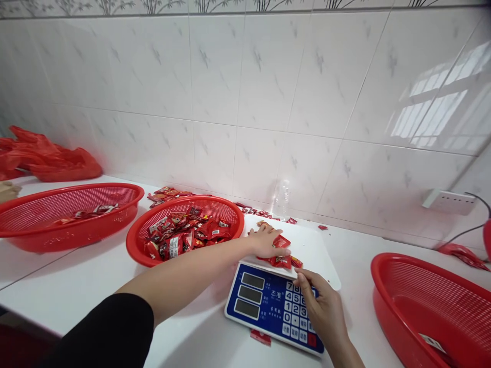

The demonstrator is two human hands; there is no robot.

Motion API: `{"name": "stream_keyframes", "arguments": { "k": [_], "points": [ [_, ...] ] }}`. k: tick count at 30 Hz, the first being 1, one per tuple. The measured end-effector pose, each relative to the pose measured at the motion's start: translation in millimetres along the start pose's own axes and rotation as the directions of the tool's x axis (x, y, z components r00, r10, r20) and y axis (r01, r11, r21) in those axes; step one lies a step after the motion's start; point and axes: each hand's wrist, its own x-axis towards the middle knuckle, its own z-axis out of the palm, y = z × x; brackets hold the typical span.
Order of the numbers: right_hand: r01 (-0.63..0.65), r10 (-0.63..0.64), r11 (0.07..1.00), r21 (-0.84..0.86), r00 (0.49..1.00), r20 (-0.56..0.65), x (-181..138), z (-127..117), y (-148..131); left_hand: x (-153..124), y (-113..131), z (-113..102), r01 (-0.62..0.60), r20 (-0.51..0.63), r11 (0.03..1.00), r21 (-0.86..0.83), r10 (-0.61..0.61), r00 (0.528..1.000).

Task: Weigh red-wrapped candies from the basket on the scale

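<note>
My left hand [266,241] reaches across the scale with its fingers spread, resting over small red snack packets [282,261]. These lie on a thin white sheet-like thing [251,261] on the scale's white pan [318,250]. At that sheet's near right corner, my right hand [320,296] pinches the edge between thumb and fingers. What the white thing is exactly cannot be made out. Below both hands is the scale's blue keypad panel [268,301], its displays dark. Left of the scale stands a red basket [134,245] heaped with similar packets.
Another red basket [126,214] with few packets stands at far left, before a red plastic bag [65,161]. A third basket [387,296] stands right. Loose packets [169,193] and a clear bottle [283,199] are by the wall. A person's hand [8,190] shows at the left edge.
</note>
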Motion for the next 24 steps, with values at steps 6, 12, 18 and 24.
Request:
{"name": "stream_keyframes", "arguments": {
  "k": [6, 12, 18, 24],
  "points": [
    [0.062, -0.066, 0.996, -0.063, 0.995, -0.079, 1.5, -2.6, 3.3, 4.6, 7.5, 14.2, -0.143, -0.129, 0.989, -0.03, 0.138, 0.982],
    [0.124, -0.149, 0.946, -0.3, 0.987, -0.061, 7.5, -0.5, 14.5, -12.3, 10.1, 15.9, -0.215, -0.331, 0.894, -0.393, 0.081, 0.94],
    [0.225, -0.238, 0.884, -0.41, 0.971, 0.019, 10.2, 1.7, 16.7, -68.1, 3.5, 25.0, -0.327, -0.686, 0.821, -0.468, -0.104, 0.72],
    [0.234, -0.253, 0.888, -0.395, 0.968, 0.004, 9.7, 1.8, 13.5, -108.8, -13.9, 61.3, -0.343, -0.831, 0.846, -0.408, -0.189, 0.523]
  ]
}}
